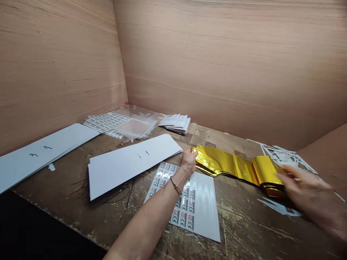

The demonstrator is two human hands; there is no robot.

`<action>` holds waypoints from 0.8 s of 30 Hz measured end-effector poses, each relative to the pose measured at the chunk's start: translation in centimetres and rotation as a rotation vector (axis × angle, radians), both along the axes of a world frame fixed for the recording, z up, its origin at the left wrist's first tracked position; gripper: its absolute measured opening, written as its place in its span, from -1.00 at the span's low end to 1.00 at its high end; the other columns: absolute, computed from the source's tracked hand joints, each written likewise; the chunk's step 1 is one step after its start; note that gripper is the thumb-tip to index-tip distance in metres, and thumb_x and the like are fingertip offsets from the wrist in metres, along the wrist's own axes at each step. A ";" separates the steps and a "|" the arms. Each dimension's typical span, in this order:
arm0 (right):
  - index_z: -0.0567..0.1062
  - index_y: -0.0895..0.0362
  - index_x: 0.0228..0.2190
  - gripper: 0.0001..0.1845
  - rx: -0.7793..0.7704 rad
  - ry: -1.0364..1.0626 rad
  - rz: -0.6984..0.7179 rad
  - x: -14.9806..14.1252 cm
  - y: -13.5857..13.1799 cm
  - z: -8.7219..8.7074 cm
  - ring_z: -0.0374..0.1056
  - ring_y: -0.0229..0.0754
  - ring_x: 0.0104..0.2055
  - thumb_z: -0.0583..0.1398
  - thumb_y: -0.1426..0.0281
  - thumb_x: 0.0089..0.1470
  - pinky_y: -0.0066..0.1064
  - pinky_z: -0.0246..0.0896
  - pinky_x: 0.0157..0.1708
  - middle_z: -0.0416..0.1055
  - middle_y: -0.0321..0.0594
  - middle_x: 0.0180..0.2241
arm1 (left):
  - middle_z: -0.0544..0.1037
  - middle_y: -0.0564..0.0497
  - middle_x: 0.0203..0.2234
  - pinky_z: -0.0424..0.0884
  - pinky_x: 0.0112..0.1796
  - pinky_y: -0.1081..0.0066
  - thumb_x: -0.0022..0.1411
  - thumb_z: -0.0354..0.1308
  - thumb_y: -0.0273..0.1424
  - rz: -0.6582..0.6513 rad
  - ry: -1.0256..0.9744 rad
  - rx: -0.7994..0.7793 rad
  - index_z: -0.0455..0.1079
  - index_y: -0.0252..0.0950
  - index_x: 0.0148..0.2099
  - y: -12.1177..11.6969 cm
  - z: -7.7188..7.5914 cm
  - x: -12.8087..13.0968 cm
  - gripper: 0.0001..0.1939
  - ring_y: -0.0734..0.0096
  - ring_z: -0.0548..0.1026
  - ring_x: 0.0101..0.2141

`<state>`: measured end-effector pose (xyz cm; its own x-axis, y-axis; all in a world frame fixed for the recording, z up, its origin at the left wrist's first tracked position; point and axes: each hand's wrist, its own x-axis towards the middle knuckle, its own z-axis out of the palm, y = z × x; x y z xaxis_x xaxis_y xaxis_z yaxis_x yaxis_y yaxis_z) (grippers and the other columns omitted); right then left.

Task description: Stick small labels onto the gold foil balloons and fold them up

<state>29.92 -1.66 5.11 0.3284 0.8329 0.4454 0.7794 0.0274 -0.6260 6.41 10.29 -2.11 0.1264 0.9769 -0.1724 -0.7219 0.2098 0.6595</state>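
A shiny gold foil strip (230, 161) stretches across the right half of the table, its right end folded over in layers. My left hand (189, 160) is closed on the strip's left end. At the folded right end is my right hand (303, 187), smeared by motion, so I cannot make out its fingers. Beneath my left forearm lies a sheet of CE stickers (185, 206), with part of its backing bare. A stack of long white cards (130, 162) with pen marks reaches close to my left hand.
More long white cards (46, 153) lie at the left edge. Toward the back are a sticker sheet pile (104, 122), clear plastic bags (138, 126) and printed papers (176, 122). Thin white sticks (287, 155) lie back right. Plywood walls (217, 65) enclose the table.
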 end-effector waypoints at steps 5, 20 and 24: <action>0.37 0.07 -0.27 -0.80 -0.187 -0.166 0.630 -11.5 -0.4 -3.4 0.28 -0.13 -0.26 0.08 0.39 -0.01 -0.28 0.22 -0.28 0.38 -0.16 -0.29 | 0.44 -0.02 -0.61 0.35 -0.40 0.34 -0.22 0.14 -0.58 0.008 -0.002 -0.019 0.30 -0.40 -0.48 -0.1 0.1 -0.1 -0.87 0.29 0.46 -0.44; 0.32 0.12 -0.48 -0.90 -0.184 -0.210 0.600 -17.3 -0.9 -6.7 0.23 -0.19 -0.40 0.04 0.51 0.00 -0.38 0.14 -0.41 0.31 -0.21 -0.48 | 0.39 0.02 -0.65 0.33 -0.42 0.37 -0.25 0.11 -0.55 0.002 -0.002 -0.009 0.28 -0.38 -0.49 0.2 -0.4 0.0 -0.86 0.32 0.44 -0.47; 0.25 0.14 -0.49 -0.89 -0.242 -0.195 0.611 -17.3 -1.0 -6.3 0.20 -0.22 -0.40 -0.01 0.55 -0.01 -0.39 0.11 -0.40 0.27 -0.21 -0.45 | 0.40 0.01 -0.63 0.32 -0.43 0.39 -0.25 0.14 -0.53 0.023 0.011 0.028 0.26 -0.38 -0.50 -0.1 -0.1 0.0 -0.86 0.35 0.43 -0.47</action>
